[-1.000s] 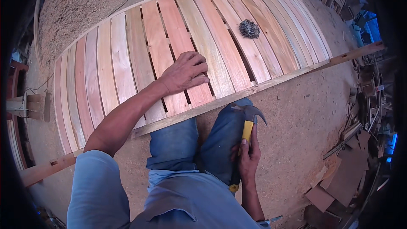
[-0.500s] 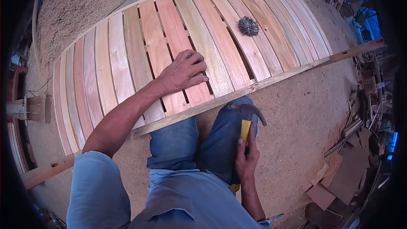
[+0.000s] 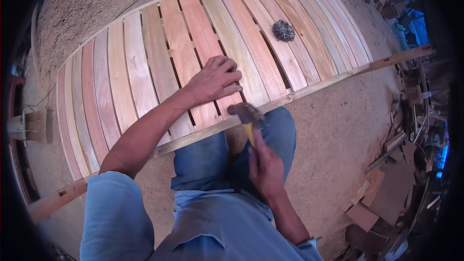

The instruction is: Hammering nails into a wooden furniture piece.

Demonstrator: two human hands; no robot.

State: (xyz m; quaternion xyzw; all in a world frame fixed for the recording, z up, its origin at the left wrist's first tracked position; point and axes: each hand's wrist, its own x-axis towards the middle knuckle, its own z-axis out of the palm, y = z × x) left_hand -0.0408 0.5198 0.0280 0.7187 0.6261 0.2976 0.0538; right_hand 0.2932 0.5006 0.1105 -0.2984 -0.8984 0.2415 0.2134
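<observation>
On the slatted reddish wooden panel my left hand rests with fingers curled, while my right hand grips a yellow-handled steel hammer.

Sawdust-covered dirt floor in daylight, with wood offcuts heaped along the right edge.

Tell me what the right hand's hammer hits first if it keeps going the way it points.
The right hand aims the hammer up toward the left hand. Its head looks just short of those fingertips pinched on a slat, so probably whatever they hold, too small to see, though depth is unclear.
</observation>
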